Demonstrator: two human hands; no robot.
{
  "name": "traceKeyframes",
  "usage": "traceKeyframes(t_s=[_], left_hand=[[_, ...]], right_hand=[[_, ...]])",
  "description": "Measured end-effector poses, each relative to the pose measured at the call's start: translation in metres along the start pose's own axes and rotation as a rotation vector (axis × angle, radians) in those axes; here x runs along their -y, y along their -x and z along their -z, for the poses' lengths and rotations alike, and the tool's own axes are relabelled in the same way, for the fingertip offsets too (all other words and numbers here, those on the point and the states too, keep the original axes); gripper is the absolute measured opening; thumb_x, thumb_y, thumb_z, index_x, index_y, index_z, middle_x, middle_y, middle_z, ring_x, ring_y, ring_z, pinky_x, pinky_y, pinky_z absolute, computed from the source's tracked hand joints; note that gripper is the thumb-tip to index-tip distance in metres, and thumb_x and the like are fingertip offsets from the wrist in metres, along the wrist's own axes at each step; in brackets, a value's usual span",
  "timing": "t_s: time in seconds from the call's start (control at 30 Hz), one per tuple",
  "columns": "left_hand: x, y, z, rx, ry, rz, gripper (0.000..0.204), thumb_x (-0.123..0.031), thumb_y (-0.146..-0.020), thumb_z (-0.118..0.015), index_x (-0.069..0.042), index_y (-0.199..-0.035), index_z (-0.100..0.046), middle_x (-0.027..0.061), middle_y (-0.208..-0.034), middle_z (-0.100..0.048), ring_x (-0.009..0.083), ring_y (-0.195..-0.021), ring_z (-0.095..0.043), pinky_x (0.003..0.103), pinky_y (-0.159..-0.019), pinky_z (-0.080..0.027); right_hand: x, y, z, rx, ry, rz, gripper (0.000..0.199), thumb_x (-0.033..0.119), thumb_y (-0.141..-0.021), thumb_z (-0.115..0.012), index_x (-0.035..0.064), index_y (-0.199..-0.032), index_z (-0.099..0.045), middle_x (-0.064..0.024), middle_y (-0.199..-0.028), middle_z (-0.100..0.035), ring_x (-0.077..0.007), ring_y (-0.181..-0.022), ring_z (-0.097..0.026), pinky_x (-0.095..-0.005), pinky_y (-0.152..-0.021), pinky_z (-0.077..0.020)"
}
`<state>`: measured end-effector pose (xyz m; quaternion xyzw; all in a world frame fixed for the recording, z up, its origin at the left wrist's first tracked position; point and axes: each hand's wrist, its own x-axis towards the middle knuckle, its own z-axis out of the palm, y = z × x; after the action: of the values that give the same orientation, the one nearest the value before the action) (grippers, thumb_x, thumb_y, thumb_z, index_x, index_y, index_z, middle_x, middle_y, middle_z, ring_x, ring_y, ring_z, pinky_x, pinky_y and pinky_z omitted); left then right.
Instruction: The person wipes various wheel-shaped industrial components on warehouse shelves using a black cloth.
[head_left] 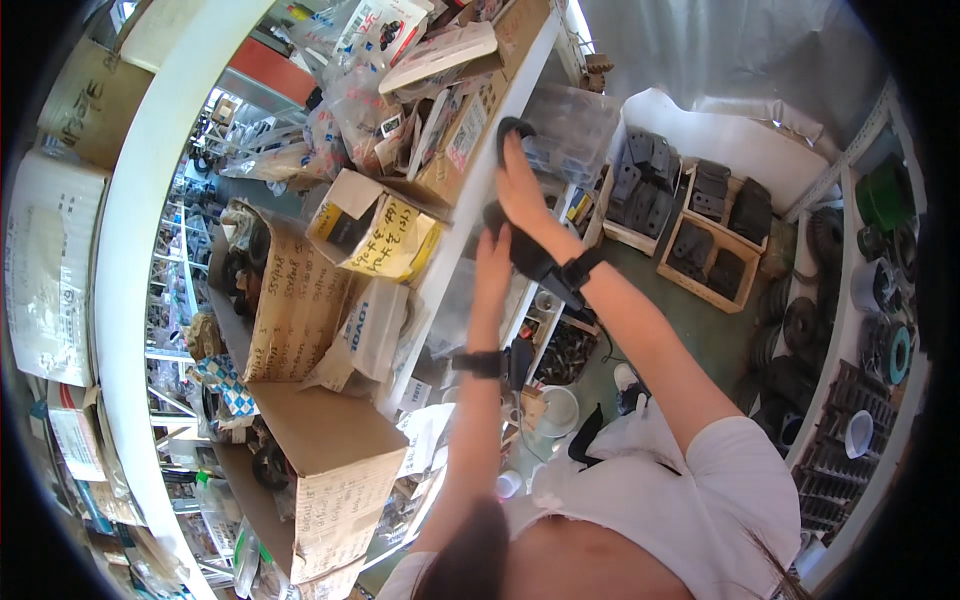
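Observation:
My right hand (pixel 523 192) reaches up along the edge of a white shelf (pixel 440 305). Its fingers are closed at a black curved piece (pixel 514 129), which looks like part of a ring. Just below it, my left hand (pixel 492 262) points the same way, with its fingers pressed together. A dark part (pixel 494 213) shows at the left fingertips; I cannot tell whether it belongs to the same piece. Black straps with dark devices sit on both wrists, and the right one (pixel 582 268) lies close to the left hand.
Opened cardboard boxes (pixel 300 310) and a yellow-labelled box (pixel 395 240) crowd the shelf at left. Wooden crates (pixel 705 270) of dark flat parts stand on the floor ahead. At right, a rack (pixel 850 200) holds rings and rolls. A white bucket (pixel 558 412) stands low by the shelf.

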<state>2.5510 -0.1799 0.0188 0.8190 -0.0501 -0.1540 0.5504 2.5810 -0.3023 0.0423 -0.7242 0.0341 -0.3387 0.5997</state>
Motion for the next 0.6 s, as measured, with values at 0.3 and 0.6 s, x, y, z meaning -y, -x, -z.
traceKeyframes(t_s=[0.3,0.6], left_hand=[[0.017,-0.003,-0.007,0.028,0.022,-0.135,0.061,-0.037,-0.088,-0.042,0.011,-0.123,-0.030,0.0272,-0.125,-0.038,0.0333,-0.118,-0.036,0.033,-0.097,-0.027],[0.053,0.133,0.019,-0.067,0.095,-0.190,0.042,-0.024,-0.091,-0.040,0.004,-0.122,-0.036,0.0170,-0.121,-0.044,0.0251,-0.111,-0.041,0.032,-0.093,-0.029]], right_hand=[[-0.003,0.006,0.000,-0.045,0.190,0.163,0.051,0.007,-0.077,-0.041,-0.0040,-0.126,-0.032,-0.0237,-0.131,-0.030,-0.0348,-0.124,-0.028,-0.0401,-0.103,-0.0216],[0.056,0.120,-0.008,0.290,0.240,0.280,0.047,0.000,-0.072,-0.049,0.0012,-0.118,-0.043,-0.0170,-0.120,-0.043,-0.0387,-0.116,-0.035,-0.0433,-0.101,-0.0269]])
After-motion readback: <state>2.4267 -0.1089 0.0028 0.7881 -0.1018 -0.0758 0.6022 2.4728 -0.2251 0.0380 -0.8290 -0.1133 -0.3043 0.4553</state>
